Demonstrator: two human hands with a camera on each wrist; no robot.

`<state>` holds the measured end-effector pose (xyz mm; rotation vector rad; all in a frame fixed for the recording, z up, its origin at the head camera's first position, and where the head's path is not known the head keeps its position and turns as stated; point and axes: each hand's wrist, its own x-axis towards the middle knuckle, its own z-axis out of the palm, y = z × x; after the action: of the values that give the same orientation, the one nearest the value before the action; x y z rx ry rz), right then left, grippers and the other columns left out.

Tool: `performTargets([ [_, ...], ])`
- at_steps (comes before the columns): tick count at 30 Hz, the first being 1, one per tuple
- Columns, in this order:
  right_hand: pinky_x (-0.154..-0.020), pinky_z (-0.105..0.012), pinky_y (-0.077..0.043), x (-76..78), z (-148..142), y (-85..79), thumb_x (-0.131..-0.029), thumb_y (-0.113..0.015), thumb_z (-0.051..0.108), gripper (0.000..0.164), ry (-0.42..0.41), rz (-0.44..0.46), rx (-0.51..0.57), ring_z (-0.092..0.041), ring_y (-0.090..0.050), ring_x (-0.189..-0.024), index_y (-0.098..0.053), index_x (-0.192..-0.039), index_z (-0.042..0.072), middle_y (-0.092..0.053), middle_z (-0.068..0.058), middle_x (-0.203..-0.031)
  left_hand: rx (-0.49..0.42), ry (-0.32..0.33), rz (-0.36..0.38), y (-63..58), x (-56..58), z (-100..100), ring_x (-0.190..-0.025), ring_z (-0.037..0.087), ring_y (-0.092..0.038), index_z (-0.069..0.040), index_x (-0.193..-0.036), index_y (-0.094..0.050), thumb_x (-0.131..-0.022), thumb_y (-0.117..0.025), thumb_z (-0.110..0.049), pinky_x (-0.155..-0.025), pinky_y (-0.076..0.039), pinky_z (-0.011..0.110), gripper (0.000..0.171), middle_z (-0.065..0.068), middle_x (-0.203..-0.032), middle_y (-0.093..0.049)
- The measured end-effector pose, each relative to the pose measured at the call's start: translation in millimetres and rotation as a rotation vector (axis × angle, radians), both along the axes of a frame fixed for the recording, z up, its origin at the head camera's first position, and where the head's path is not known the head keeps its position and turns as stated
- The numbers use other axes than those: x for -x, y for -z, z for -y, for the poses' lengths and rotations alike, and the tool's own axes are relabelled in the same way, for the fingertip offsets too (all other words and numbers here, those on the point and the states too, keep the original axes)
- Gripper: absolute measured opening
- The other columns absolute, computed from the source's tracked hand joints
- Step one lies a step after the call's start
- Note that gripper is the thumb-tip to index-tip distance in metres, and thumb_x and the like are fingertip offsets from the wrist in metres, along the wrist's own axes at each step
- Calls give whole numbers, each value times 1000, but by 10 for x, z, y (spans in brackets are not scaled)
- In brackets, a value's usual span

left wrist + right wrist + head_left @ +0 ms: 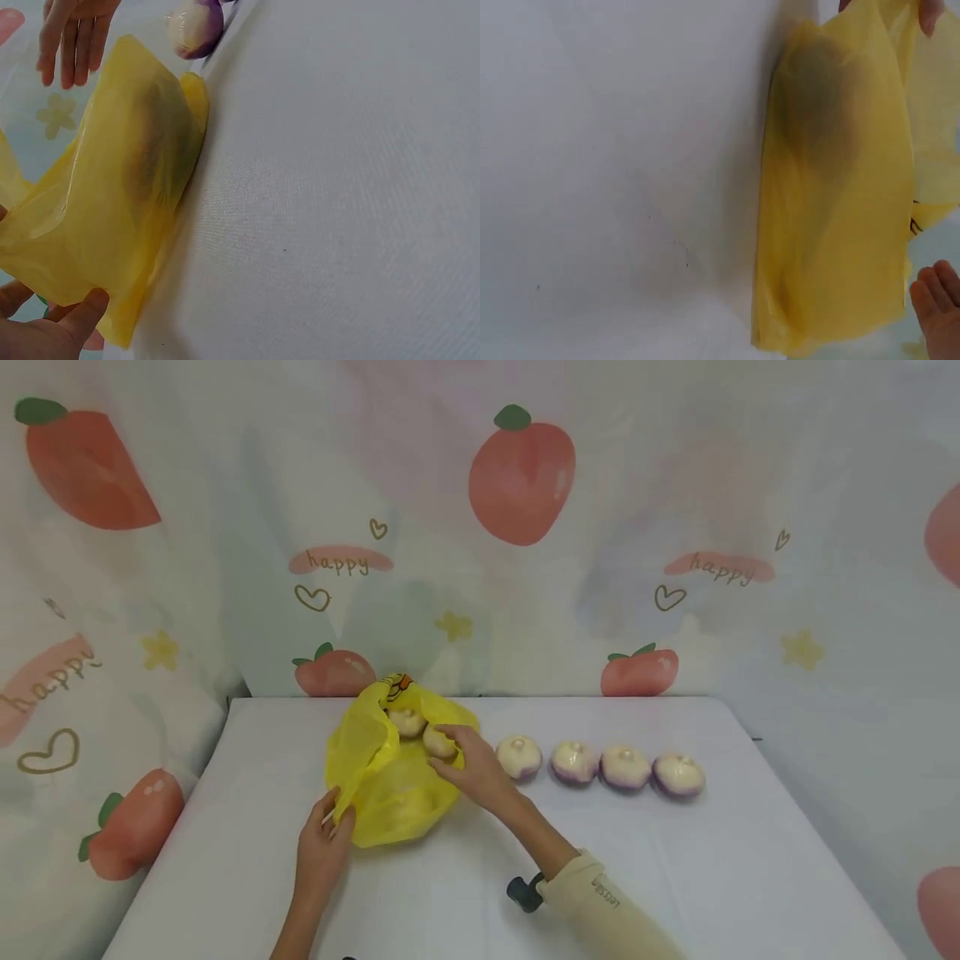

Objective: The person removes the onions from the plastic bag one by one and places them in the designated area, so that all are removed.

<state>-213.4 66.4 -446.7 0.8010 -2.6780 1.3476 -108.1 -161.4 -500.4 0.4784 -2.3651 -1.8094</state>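
Note:
My left hand [324, 843] pinches the near left edge of a yellow plastic bag [408, 802]. In the left wrist view, the thumb [88, 311] presses on the outside of the thin plastic. The bag's mouth gapes, and two white turnips [406, 722] show in it. My right hand [472, 764] is at the right side of the mouth, thumb and fingers spread around the nearer turnip [437, 742]. Both wrist views show the right hand's fingers [934, 289] straight, with no turnip visible in them. Dark round shapes show through the bag's side.
To the right of the bag several white-and-purple turnips [626, 767] stand in a row on the white table [675, 868]. A dark cylindrical object [525, 893] shows beside the right sleeve [600, 902]. A fruit-patterned cloth [525, 627] hangs behind the table.

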Motion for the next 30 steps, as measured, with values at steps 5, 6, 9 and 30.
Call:
performTargets([
  [5,-102,-38,-37,16,226,82,-91,-62,32,54,-69,108,-90,-23,-45,-123,-47,-136,5,-50,-8,-133,-6,6,3,-2,-15,-5,-126,31,-42,-9,-143,-35,-97,-52,-33,-98,-41,42,55,18,-145,-32],
  [6,-103,-37,-36,24,263,94,-92,-61,32,53,-73,107,-111,-23,-44,-124,-47,-135,5,-50,-8,-133,-4,4,5,-5,-17,-6,-126,31,-43,-9,-143,-36,-97,-52,-33,-98,-41,42,55,18,-145,-32],
  [9,-104,-37,-34,52,345,121,-93,-60,30,49,-64,71,-174,-23,-44,-123,-49,-133,5,-51,-9,-132,-4,0,3,-17,-18,-17,-126,32,-43,-8,-143,-35,-97,-52,-32,-97,-41,42,55,19,-145,-32],
  [30,-97,-44,-38,163,506,199,-86,-69,32,69,193,-67,-566,-36,-40,-115,-39,-138,-2,-40,-25,-128,-11,-5,-7,2,6,-18,-126,29,-43,-2,-143,-33,-96,-54,-29,-97,-40,38,58,16,-143,-35],
])
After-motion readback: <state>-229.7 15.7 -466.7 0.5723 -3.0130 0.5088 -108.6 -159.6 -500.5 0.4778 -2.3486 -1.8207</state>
